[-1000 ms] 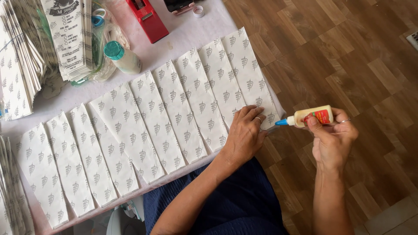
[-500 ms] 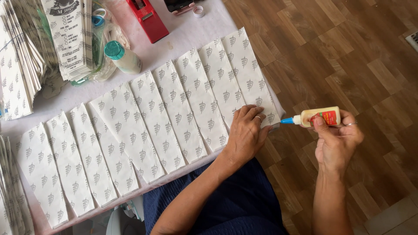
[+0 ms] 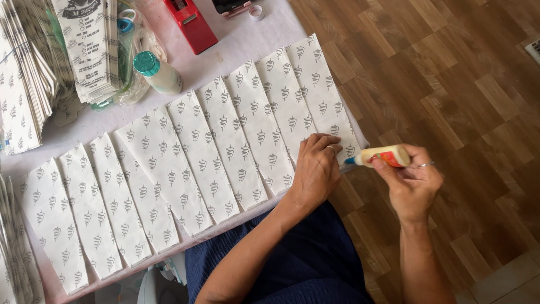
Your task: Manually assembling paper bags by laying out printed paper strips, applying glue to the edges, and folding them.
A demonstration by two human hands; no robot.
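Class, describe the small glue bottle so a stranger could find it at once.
Start at the white table covered by a row of patterned paper strips. At the row's right end, past the table edge, the right hand holds the glue bottle: small, cream-coloured, with a blue nozzle and red label.

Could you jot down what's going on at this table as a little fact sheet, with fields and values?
Setting: white table beside a brown wood-plank floor
Laid out: overlapping row of white patterned paper strips
Left hand: pressed flat on the rightmost strip's near end
Right hand: holds a small cream glue bottle with blue tip, tip at the strip's edge
Nearby: red tape dispenser, teal-capped white bottle, stacked printed paper bags
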